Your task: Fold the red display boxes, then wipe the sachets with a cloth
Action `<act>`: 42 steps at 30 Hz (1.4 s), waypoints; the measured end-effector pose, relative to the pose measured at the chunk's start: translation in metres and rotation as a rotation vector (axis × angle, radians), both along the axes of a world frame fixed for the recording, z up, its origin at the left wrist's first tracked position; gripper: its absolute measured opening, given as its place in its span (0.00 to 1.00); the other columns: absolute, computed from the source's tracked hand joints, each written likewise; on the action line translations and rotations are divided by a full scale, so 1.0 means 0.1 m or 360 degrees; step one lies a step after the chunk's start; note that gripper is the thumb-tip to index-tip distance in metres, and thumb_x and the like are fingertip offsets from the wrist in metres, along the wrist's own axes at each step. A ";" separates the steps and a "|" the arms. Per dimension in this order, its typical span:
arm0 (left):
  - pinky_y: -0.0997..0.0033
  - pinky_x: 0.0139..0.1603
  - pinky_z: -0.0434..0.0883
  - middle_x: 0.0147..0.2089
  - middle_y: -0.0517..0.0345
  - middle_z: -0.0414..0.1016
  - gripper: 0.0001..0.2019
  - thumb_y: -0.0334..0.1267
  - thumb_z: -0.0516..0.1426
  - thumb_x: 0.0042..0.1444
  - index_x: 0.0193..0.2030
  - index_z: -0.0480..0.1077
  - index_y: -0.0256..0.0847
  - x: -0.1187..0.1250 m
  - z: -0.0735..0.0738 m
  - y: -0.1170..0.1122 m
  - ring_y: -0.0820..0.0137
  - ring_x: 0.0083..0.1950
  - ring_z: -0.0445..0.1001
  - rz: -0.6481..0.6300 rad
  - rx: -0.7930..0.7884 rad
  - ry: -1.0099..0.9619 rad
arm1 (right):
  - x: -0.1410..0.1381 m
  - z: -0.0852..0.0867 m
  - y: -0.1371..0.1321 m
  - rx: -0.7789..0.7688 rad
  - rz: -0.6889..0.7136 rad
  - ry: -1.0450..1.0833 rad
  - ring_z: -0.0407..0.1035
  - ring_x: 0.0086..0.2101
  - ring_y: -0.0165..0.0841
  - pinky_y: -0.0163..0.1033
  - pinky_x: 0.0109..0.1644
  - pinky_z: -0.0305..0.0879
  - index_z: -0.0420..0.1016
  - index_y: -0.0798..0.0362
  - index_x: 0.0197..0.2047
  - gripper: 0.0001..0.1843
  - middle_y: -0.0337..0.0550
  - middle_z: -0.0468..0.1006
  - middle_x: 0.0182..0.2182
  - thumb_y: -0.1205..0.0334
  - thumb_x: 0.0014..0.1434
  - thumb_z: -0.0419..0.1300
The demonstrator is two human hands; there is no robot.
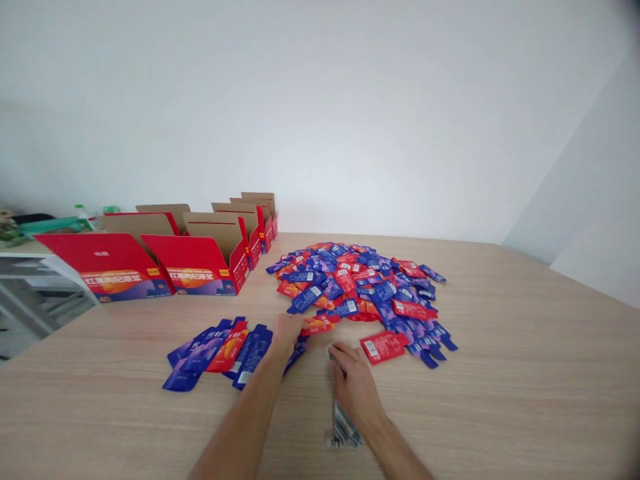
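Note:
My left hand point(287, 331) is closed at the end of a red sachet point(321, 325) with an orange print, at the near edge of a large heap of sachets point(353, 280). My right hand point(354, 381) is curled over a grey, dark-striped bundle point(344, 427) that sticks out below it; blur hides what it is made of. A single red sachet point(384, 347) lies to the right of that hand. Left of my left forearm, blue sachets point(207, 348) and a red one point(229, 347) overlap in a loose row, partly covered by the arm.
Open red cartons point(197, 267) with brown insides stand in rows at the left of the wooden table point(500, 373). Behind them, a side shelf point(35, 250) holds a green-capped bottle point(85, 215) and other items. A white wall point(380, 120) rises behind the table.

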State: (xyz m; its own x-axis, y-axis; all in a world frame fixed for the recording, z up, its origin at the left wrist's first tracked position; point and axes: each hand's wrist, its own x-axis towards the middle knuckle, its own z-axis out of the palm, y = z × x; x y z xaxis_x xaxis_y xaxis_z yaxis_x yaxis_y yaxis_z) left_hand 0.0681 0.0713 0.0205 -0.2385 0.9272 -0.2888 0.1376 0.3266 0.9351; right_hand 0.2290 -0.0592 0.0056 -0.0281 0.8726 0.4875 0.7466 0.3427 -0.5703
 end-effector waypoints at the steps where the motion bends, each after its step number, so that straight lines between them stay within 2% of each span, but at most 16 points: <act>1: 0.76 0.17 0.53 0.14 0.67 0.60 0.08 0.31 0.64 0.37 0.27 0.71 0.37 0.00 0.03 -0.08 0.75 0.17 0.60 -0.0022 0.0041 -0.0075 | 0.01 -0.02 0.01 0.0021 -0.0009 0.0017 0.71 0.50 0.41 0.53 0.60 0.63 0.79 0.49 0.51 0.19 0.48 0.78 0.51 0.70 0.61 0.53; 5: 0.77 0.20 0.58 0.21 0.65 0.69 0.14 0.36 0.63 0.42 0.38 0.72 0.37 0.03 0.10 -0.41 0.78 0.19 0.62 -0.0154 0.0180 -0.0406 | 0.03 -0.05 0.05 0.0078 -0.0044 0.0119 0.72 0.50 0.41 0.52 0.58 0.66 0.79 0.50 0.50 0.17 0.50 0.78 0.51 0.69 0.61 0.54; 10: 0.77 0.24 0.63 0.29 0.58 0.74 0.14 0.41 0.63 0.46 0.38 0.69 0.37 0.09 0.05 -0.71 0.75 0.26 0.70 -0.0331 0.0225 -0.0678 | 0.03 0.04 0.04 0.0082 -0.0027 0.0248 0.70 0.52 0.40 0.50 0.58 0.67 0.76 0.48 0.54 0.18 0.47 0.76 0.53 0.66 0.62 0.54; 12: 0.78 0.22 0.61 0.30 0.58 0.74 0.16 0.45 0.63 0.48 0.38 0.67 0.38 0.10 0.03 -0.75 0.75 0.25 0.70 -0.0423 0.0258 -0.0722 | 0.02 0.08 0.02 0.0084 -0.0021 0.0276 0.69 0.54 0.39 0.50 0.59 0.66 0.74 0.47 0.56 0.19 0.46 0.76 0.53 0.65 0.63 0.54; 16: 0.79 0.15 0.52 0.23 0.64 0.68 0.19 0.54 0.59 0.54 0.35 0.68 0.38 0.08 0.04 -0.77 0.78 0.18 0.62 -0.0594 0.0304 -0.0608 | 0.02 0.11 0.00 0.0103 -0.0018 0.0279 0.69 0.55 0.39 0.49 0.59 0.66 0.74 0.45 0.56 0.19 0.45 0.76 0.54 0.63 0.64 0.54; 18: 0.79 0.20 0.60 0.25 0.63 0.69 0.17 0.51 0.61 0.53 0.32 0.69 0.37 0.06 0.08 -0.78 0.77 0.23 0.66 -0.0604 0.0431 -0.0715 | 0.01 0.12 -0.01 0.0079 0.0003 0.0262 0.69 0.55 0.39 0.48 0.59 0.67 0.74 0.44 0.56 0.18 0.44 0.76 0.54 0.63 0.64 0.55; 20: 0.76 0.33 0.70 0.30 0.61 0.71 0.13 0.45 0.64 0.52 0.30 0.69 0.37 0.04 0.13 -0.81 0.74 0.32 0.72 -0.0579 0.0552 -0.0995 | -0.01 0.13 -0.02 0.0059 0.0024 0.0247 0.68 0.55 0.39 0.48 0.59 0.67 0.73 0.44 0.57 0.19 0.44 0.76 0.54 0.63 0.64 0.55; 22: 0.70 0.43 0.72 0.32 0.60 0.73 0.12 0.41 0.65 0.51 0.30 0.68 0.38 0.02 0.18 -0.85 0.72 0.37 0.74 -0.0543 0.0560 -0.1272 | -0.02 0.15 -0.05 0.0050 0.0038 0.0230 0.68 0.56 0.39 0.48 0.60 0.66 0.72 0.44 0.58 0.19 0.44 0.75 0.55 0.63 0.65 0.54; 25: 0.66 0.44 0.73 0.33 0.60 0.75 0.13 0.38 0.67 0.49 0.31 0.66 0.39 0.02 0.25 -0.93 0.70 0.36 0.76 -0.0501 0.0489 -0.1476 | -0.02 0.20 -0.09 0.0068 0.0035 0.0208 0.67 0.56 0.39 0.48 0.60 0.67 0.71 0.45 0.58 0.19 0.44 0.75 0.55 0.62 0.65 0.54; 27: 0.63 0.45 0.74 0.36 0.58 0.77 0.15 0.37 0.67 0.48 0.40 0.69 0.41 0.03 0.30 -0.97 0.68 0.38 0.77 -0.0493 0.0490 -0.1541 | -0.01 0.23 -0.11 0.0100 0.0018 0.0199 0.67 0.56 0.39 0.49 0.60 0.67 0.71 0.45 0.58 0.19 0.44 0.75 0.55 0.62 0.65 0.54; 28: 0.62 0.46 0.74 0.39 0.57 0.78 0.19 0.37 0.67 0.49 0.47 0.69 0.44 0.04 0.32 -0.99 0.67 0.39 0.78 -0.0496 0.0502 -0.1562 | -0.01 0.24 -0.12 0.0120 0.0009 0.0194 0.67 0.57 0.39 0.49 0.60 0.66 0.71 0.45 0.58 0.18 0.44 0.74 0.56 0.62 0.66 0.54; 30: 0.58 0.50 0.73 0.45 0.56 0.78 0.30 0.36 0.65 0.52 0.61 0.62 0.52 0.05 0.36 -1.01 0.66 0.43 0.78 -0.0513 0.0532 -0.1585 | 0.00 0.26 -0.14 0.0168 -0.0008 0.0180 0.66 0.57 0.39 0.50 0.61 0.65 0.72 0.45 0.58 0.18 0.45 0.74 0.56 0.62 0.66 0.54; 32: 0.56 0.53 0.72 0.52 0.54 0.77 0.36 0.36 0.63 0.54 0.67 0.56 0.56 0.06 0.38 -1.03 0.65 0.48 0.77 -0.0563 0.0542 -0.1587 | 0.01 0.29 -0.15 0.0231 -0.0015 0.0169 0.66 0.57 0.39 0.51 0.61 0.66 0.72 0.44 0.58 0.18 0.44 0.74 0.56 0.62 0.66 0.54; 37: 0.57 0.61 0.66 0.62 0.51 0.70 0.30 0.37 0.64 0.53 0.63 0.66 0.50 0.06 0.37 -1.04 0.59 0.58 0.71 -0.0626 0.0554 -0.1517 | 0.01 0.35 -0.18 0.0363 0.0006 0.0184 0.68 0.55 0.40 0.49 0.57 0.70 0.71 0.44 0.58 0.19 0.46 0.74 0.55 0.64 0.65 0.56; 42: 0.58 0.61 0.66 0.61 0.53 0.72 0.30 0.36 0.64 0.52 0.64 0.66 0.48 0.07 0.35 -1.04 0.59 0.59 0.70 -0.0591 0.0622 -0.1311 | -0.02 0.39 -0.22 0.0436 -0.0044 0.0162 0.68 0.54 0.41 0.51 0.56 0.71 0.72 0.43 0.57 0.18 0.48 0.74 0.54 0.65 0.66 0.55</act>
State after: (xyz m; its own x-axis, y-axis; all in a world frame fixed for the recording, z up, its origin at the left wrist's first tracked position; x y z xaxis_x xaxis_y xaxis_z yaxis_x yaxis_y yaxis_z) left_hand 0.0748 -0.0322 0.0558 0.2255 0.9681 0.1090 -0.5745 0.0418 0.8175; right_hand 0.2268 -0.0808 0.0442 0.0548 0.7080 0.7041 0.7015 0.4745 -0.5317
